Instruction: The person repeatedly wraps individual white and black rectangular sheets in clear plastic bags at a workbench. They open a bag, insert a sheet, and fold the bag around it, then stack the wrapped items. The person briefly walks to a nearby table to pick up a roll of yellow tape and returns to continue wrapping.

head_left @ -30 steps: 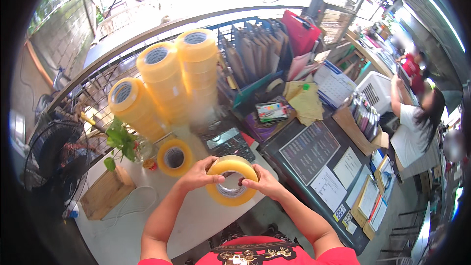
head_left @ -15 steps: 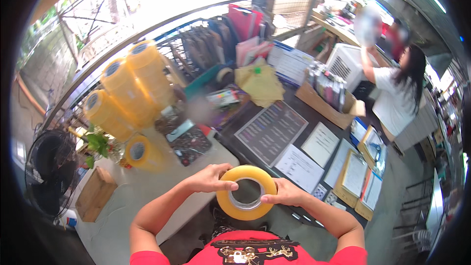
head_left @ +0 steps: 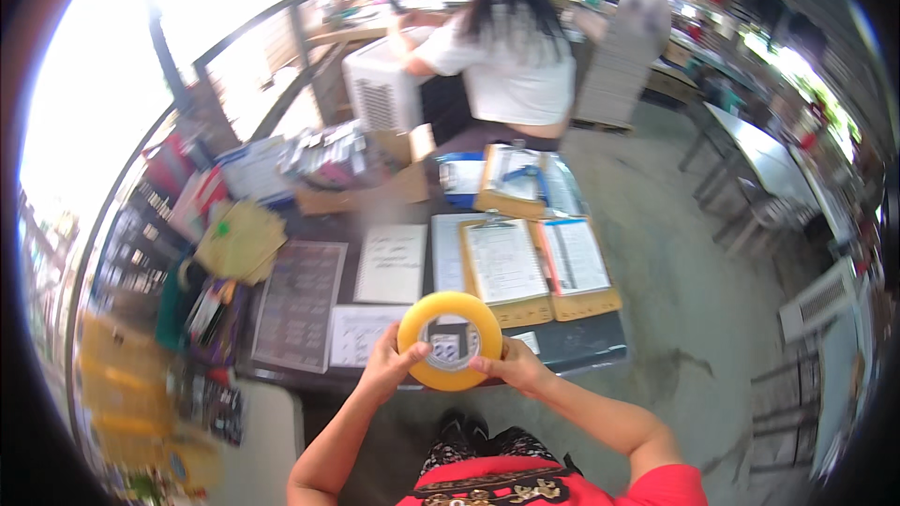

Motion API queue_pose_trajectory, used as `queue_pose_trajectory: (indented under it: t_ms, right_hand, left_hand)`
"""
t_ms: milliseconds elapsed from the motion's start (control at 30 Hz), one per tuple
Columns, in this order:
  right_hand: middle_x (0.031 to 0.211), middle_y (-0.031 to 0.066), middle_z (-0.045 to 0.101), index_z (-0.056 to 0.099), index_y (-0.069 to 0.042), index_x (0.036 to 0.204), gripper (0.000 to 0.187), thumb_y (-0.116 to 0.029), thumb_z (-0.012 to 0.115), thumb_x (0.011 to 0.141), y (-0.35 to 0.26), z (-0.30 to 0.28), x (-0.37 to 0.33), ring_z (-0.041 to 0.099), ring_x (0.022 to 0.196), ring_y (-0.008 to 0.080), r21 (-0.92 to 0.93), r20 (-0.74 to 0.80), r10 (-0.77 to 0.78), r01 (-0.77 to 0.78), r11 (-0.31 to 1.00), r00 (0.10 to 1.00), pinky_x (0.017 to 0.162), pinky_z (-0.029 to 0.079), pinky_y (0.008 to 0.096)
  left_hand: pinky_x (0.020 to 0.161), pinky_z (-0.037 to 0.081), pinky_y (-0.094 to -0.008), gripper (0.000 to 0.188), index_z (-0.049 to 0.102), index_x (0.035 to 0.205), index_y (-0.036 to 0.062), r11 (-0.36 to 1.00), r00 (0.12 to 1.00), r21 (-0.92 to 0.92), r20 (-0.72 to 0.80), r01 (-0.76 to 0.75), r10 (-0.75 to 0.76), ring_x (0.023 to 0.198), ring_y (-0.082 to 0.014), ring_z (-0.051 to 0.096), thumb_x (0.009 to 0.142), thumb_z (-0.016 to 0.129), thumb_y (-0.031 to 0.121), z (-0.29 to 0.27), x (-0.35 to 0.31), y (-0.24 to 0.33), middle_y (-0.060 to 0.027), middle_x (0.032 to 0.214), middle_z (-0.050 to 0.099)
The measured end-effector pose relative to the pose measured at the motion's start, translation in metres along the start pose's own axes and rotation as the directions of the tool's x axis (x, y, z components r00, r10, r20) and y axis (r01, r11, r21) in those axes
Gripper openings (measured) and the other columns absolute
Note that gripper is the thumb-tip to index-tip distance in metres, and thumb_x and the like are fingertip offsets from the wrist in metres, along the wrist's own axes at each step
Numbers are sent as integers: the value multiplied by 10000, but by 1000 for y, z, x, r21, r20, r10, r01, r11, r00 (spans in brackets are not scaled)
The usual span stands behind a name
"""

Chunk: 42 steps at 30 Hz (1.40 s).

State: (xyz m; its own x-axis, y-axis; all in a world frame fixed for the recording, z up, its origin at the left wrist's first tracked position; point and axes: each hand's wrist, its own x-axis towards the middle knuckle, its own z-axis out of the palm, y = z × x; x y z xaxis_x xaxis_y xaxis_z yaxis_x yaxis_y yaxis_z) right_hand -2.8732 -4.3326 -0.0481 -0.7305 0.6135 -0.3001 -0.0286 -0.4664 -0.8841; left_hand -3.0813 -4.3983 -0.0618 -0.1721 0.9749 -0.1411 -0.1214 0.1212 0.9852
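While your left hand (head_left: pixel 382 370) and right hand (head_left: pixel 521 365) are clasping the yellow packing-tape roll (head_left: pixel 450 302) between them by the dark bench's (head_left: pixel 586 341) near edge, your grip should be pressing evenly, both thumbs (head_left: pixel 416 353) steadying the core.

From where I'm standing, by the dark desk (head_left: pixel 600 345): one left hand (head_left: pixel 384 365), one right hand (head_left: pixel 518 365), one yellow tape roll (head_left: pixel 450 305) at its near edge. On it: one spiral notebook (head_left: pixel 391 264), one dark printed chart (head_left: pixel 300 307), one cardboard box (head_left: pixel 398 189), three brown boards with papers (head_left: pixel 506 262). Past its far edge: one white-shirted person (head_left: pixel 516 66), one white crate (head_left: pixel 377 84).
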Motion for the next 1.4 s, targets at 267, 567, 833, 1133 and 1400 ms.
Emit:
queue_pose_trajectory:
  t_ms: [267, 567, 833, 1133, 1400]
  right_hand:
    - [911, 84, 619, 568, -20, 1028, 499, -431, 615, 750, -35, -160, -162, 570, 829, 138, -495, -378, 184, -366, 788, 907, 745, 451, 274]
    - [934, 80, 589, 542, 1, 1036, 472, -273, 711, 691, -62, -346, -320, 557, 845, 140, -321, -445, -166, 16, 947, 880, 735, 460, 278]
    - [983, 61, 586, 531, 8, 1066, 503, -205, 744, 663, -137, -535, -394, 541, 887, 141, -311, -446, -223, 84, 947, 867, 795, 446, 309]
    - [880, 154, 581, 525, 22, 886, 200, -70, 612, 731, -356, -760, -346, 592, 815, 268, -770, 129, -871, 601, 213, 474, 691, 492, 338]
    - [854, 162, 575, 523, 37, 826, 217, -106, 627, 700, -493, -972, -304, 587, 703, 260, -928, 199, -762, 369, 56, 616, 594, 483, 304]
  left_hand:
    - [731, 451, -283, 643, 475, 1056, -62, 907, 739, 417, 591, 61, -322, 839, -170, 544, 647, 743, 355, 189, 63, 4, -117, 937, 569]
    - [753, 438, -335, 637, 333, 1013, -13, 884, 305, 270, 939, -382, -155, 878, -272, 557, 666, 714, 362, 468, 141, 21, -195, 892, 555]
    - [748, 449, -330, 606, 334, 1057, -7, 877, 213, 295, 950, -379, -227, 895, -247, 557, 673, 709, 277, 675, 225, 56, -174, 958, 549]
    - [665, 470, -317, 658, 440, 1172, -36, 561, 203, -261, 748, -785, 632, 792, -261, 566, 634, 717, 220, 840, 384, 200, -144, 946, 544]
    - [569, 473, -309, 392, 556, 1052, -19, 573, 138, -454, 690, -682, 710, 677, -241, 566, 702, 628, 143, 999, 603, 230, -127, 855, 552]
